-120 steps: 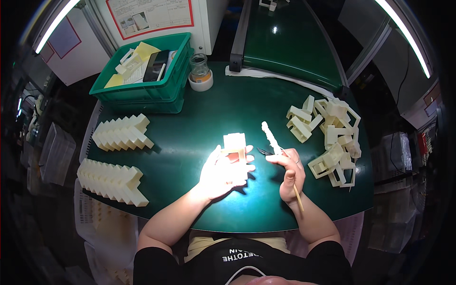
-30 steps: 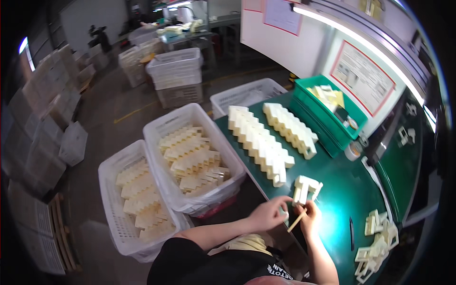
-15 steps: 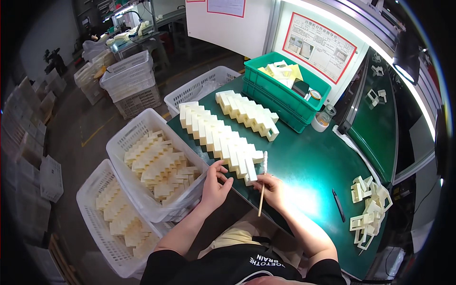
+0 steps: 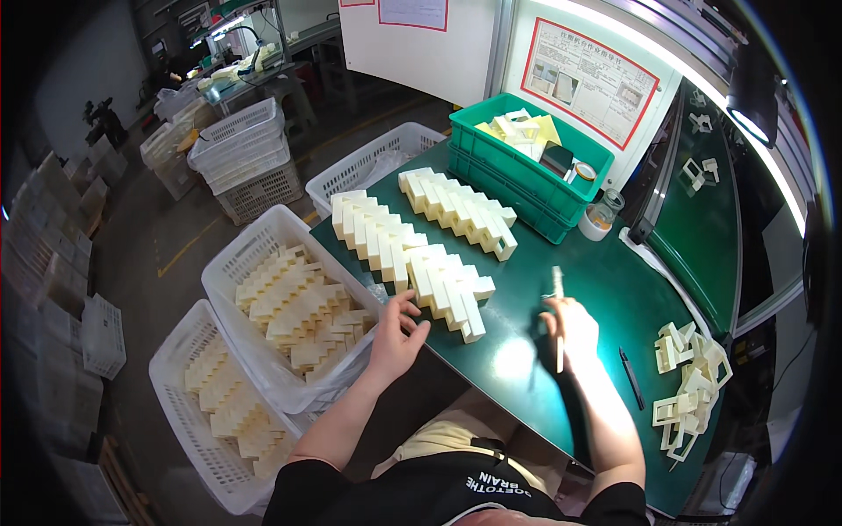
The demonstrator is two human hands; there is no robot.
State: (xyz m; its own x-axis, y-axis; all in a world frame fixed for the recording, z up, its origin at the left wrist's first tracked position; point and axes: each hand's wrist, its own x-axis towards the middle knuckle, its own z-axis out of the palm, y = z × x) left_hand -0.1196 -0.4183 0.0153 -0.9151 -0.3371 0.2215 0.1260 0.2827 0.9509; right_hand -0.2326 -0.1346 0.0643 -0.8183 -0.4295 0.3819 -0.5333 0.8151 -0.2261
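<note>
My left hand (image 4: 399, 340) is at the table's near left edge, its fingers loosely curled and apart. Its fingertips are beside a long staggered row of cream plastic parts (image 4: 373, 230); whether they touch is hard to tell. The near section of that row (image 4: 445, 289) sits at a slight angle to the rest. Over the green table, my right hand (image 4: 574, 331) grips a thin wooden stick (image 4: 559, 282) whose far end is wrapped in white. A shorter row of similar cream parts (image 4: 458, 210) lies behind the long one.
A green crate (image 4: 526, 197) with loose cream pieces and a glass jar (image 4: 602, 215) stand at the back. Toward the right lie a black pen (image 4: 631, 379) and a pile of cream frames (image 4: 688, 394). White baskets (image 4: 263, 230) full of parts stand left of the table.
My right hand has moved right and away from the row, carrying the stick. The row's near section has shifted slightly right, leaving a break in the line. My left hand has barely moved.
</note>
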